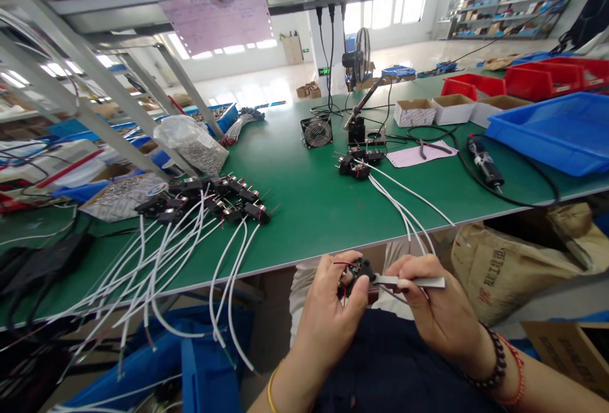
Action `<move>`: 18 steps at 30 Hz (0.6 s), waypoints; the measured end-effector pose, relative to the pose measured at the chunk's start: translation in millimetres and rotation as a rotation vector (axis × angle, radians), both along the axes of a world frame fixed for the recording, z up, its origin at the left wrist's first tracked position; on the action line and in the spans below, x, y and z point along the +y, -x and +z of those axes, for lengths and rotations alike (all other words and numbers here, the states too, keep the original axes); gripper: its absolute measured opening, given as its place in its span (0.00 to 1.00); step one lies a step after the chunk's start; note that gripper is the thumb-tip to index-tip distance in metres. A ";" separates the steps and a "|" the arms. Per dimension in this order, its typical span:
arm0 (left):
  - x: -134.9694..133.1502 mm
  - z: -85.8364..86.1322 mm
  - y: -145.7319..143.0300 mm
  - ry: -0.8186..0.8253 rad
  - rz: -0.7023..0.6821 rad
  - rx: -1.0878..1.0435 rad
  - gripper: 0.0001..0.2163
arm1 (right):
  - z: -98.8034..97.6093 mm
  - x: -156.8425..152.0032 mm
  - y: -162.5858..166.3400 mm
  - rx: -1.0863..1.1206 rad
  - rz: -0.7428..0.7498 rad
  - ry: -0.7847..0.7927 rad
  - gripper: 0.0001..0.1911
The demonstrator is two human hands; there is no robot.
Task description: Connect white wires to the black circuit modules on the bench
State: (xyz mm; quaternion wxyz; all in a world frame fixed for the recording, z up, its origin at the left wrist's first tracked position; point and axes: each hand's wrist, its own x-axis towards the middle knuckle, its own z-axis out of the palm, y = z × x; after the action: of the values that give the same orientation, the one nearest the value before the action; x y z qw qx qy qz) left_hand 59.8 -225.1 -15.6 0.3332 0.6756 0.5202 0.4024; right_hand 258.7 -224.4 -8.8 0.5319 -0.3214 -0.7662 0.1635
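My left hand [328, 302] is closed round a small black electrical part [354, 273] with red wires, held over my lap in front of the table edge. My right hand [435, 302] pinches a flat silver metal tool [431, 282], whose narrow end touches the right side of the part. Fingers hide much of both. Several similar black parts with white cables [354, 164] lie on the green table [304, 210] beyond my hands. A larger pile of such parts [233, 200] sits to the left, its white cables hanging over the edge.
A soldering iron [364, 105] rests in its stand beside a small fan [316, 131]. Pliers [431, 148] lie on pink paper, left of an electric screwdriver [485, 162]. A blue tray [554, 131] and red bins [542, 78] stand at the right. Plastic bag [190, 143] at left.
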 end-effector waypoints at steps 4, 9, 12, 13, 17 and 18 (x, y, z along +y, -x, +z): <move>-0.3 -3.2 0.3 0.031 0.011 -0.001 0.15 | -1.7 0.7 -1.7 -0.038 0.004 -0.051 0.08; -1.7 -3.9 2.0 -0.014 -0.037 -0.064 0.14 | -7.6 4.2 2.1 0.181 0.069 0.198 0.12; -2.8 -2.8 2.9 -0.071 -0.194 -0.173 0.15 | -14.2 13.5 7.1 0.533 0.242 0.743 0.20; -3.0 -2.7 3.0 -0.076 -0.228 -0.198 0.15 | -15.5 16.3 7.6 0.597 0.283 0.854 0.22; -3.1 -4.5 2.9 -0.040 -0.152 -0.168 0.14 | -10.8 13.6 1.0 0.666 0.200 0.737 0.22; -3.2 -4.9 2.6 -0.032 -0.130 -0.149 0.14 | -7.6 9.1 -1.5 0.618 0.161 0.636 0.19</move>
State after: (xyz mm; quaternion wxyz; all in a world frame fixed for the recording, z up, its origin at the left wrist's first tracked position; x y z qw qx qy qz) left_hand 57.2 -228.3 -20.5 0.3855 0.6813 0.4424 0.4375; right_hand 260.2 -215.3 -16.5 0.5962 -0.3444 -0.5054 0.5201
